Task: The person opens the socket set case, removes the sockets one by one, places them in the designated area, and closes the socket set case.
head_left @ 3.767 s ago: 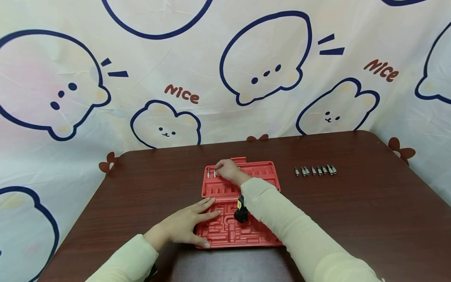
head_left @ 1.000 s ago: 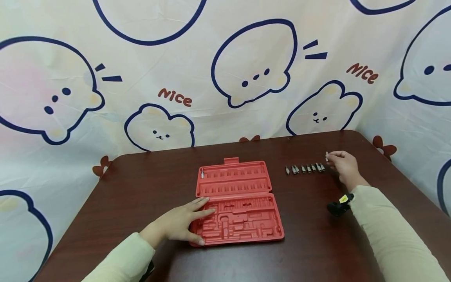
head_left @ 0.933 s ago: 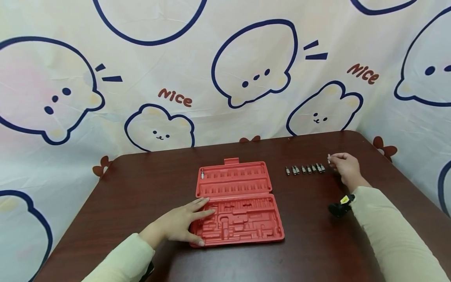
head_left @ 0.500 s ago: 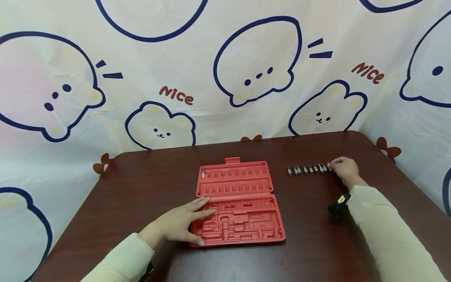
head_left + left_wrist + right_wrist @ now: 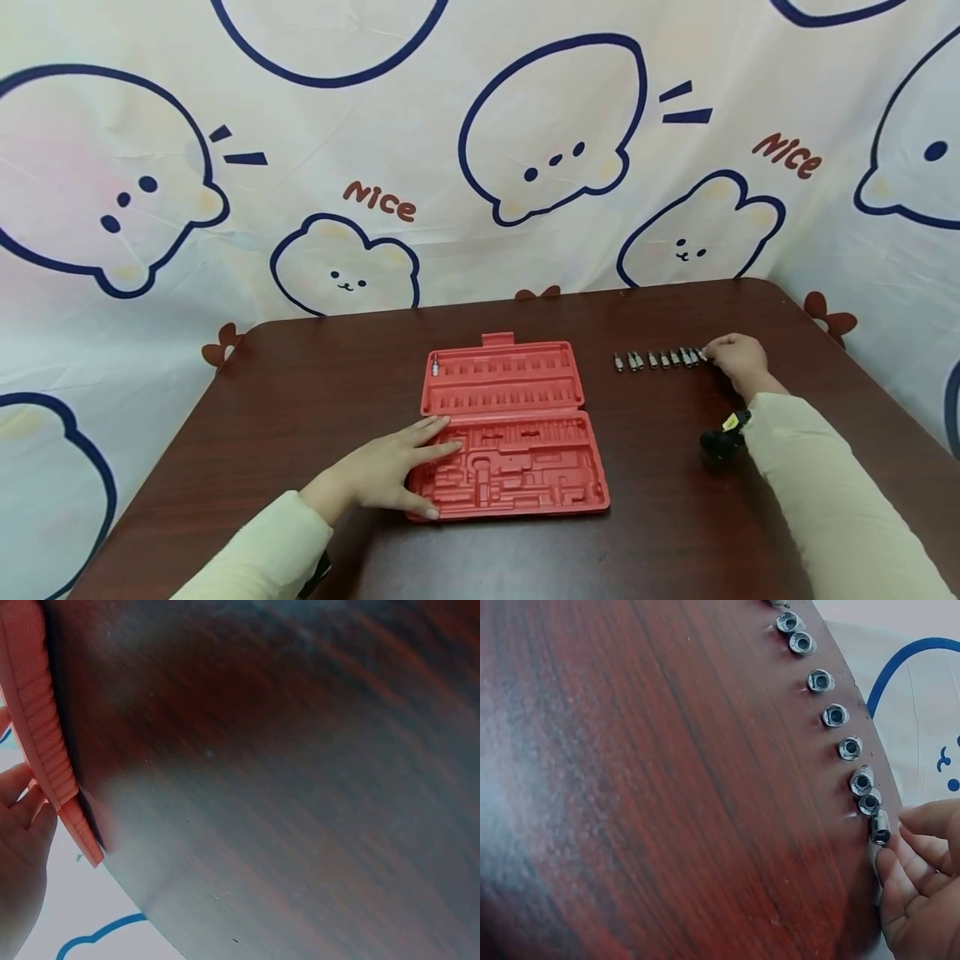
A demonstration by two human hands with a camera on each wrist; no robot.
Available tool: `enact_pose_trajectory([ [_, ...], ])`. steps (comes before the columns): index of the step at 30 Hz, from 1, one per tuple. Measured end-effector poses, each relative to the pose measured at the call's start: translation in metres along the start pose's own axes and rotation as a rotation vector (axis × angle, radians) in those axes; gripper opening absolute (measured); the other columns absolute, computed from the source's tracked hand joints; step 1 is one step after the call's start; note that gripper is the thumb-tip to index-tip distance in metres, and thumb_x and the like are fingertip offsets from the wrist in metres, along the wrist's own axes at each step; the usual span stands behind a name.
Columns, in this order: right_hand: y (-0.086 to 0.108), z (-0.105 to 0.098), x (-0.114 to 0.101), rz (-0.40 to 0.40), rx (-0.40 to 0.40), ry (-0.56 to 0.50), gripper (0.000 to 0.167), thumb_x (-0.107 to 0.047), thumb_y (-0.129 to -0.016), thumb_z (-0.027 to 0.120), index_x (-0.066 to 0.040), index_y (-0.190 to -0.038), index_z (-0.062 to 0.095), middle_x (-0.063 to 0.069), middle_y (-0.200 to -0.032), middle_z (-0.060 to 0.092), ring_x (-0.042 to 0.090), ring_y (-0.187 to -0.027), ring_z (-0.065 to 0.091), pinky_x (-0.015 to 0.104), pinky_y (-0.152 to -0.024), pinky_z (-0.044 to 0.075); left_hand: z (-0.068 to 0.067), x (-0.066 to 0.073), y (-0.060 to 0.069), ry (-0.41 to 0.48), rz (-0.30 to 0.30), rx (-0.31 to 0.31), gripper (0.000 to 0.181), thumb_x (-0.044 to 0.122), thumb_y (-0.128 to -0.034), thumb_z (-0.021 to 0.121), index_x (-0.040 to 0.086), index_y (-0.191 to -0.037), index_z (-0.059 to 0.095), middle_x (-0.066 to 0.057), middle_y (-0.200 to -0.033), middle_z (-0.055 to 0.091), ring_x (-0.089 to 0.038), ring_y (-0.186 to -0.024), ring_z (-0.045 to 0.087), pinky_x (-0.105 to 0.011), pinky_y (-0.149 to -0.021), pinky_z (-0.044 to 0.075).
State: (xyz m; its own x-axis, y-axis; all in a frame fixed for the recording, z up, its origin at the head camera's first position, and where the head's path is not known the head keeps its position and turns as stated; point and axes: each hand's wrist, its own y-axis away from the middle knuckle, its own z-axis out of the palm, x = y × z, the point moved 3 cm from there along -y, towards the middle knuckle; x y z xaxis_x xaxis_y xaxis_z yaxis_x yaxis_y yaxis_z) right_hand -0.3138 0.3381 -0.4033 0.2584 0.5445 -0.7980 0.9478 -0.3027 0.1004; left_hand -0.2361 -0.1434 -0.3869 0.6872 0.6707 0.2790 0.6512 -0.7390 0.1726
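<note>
My left hand [image 5: 386,471] rests with spread fingers on the left edge of the open red plastic tool case [image 5: 525,508]; the left wrist view shows the fingers along the case's edge [image 5: 41,712]. At the right end of a row of small silver sockets [image 5: 663,360], my right hand [image 5: 738,362] pinches one socket [image 5: 880,829] between thumb and index finger, low at the tabletop. That socket sits right beside its neighbour [image 5: 868,802]. A single silver socket [image 5: 435,367] stands in the leftmost slot of the case's far half.
Both halves of the case lie flat on a dark brown wooden table [image 5: 337,367]. A cloth with cartoon prints [image 5: 480,167] hangs behind the table's far edge. A black wrist camera [image 5: 723,442] is strapped below my right hand.
My right hand has moved from the case's far half to the row's right end with a socket taken from there, then lowered it to the table. My left hand stays on the case.
</note>
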Motion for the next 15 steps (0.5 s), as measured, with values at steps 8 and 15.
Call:
enact_pose_trajectory([
  [8, 0.010, 0.000, -0.005, 0.038, 0.046, -0.116, 0.036, -0.018, -0.089, 0.039, 0.010, -0.111, 0.047, 0.018, -0.103, 0.046, 0.024, -0.084, 0.046, 0.030, -0.065, 0.040, 0.001, 0.000, 0.000, 0.002, -0.002, 0.001, 0.082, 0.066, -0.0652, 0.054, 0.026, -0.134, 0.033, -0.003, -0.142, 0.016, -0.023, -0.128, 0.013, -0.045, -0.092, 0.029],
  [15, 0.013, 0.008, -0.019, 0.007, 0.036, -0.215, 0.037, -0.021, -0.091, 0.036, 0.007, -0.112, 0.047, 0.008, -0.092, 0.049, 0.014, -0.078, 0.048, 0.031, -0.068, 0.042, 0.001, -0.001, 0.000, -0.026, 0.003, 0.000, 0.083, 0.068, -0.0653, 0.052, 0.026, -0.134, 0.033, -0.002, -0.143, 0.016, -0.022, -0.129, 0.012, -0.043, -0.093, 0.028],
])
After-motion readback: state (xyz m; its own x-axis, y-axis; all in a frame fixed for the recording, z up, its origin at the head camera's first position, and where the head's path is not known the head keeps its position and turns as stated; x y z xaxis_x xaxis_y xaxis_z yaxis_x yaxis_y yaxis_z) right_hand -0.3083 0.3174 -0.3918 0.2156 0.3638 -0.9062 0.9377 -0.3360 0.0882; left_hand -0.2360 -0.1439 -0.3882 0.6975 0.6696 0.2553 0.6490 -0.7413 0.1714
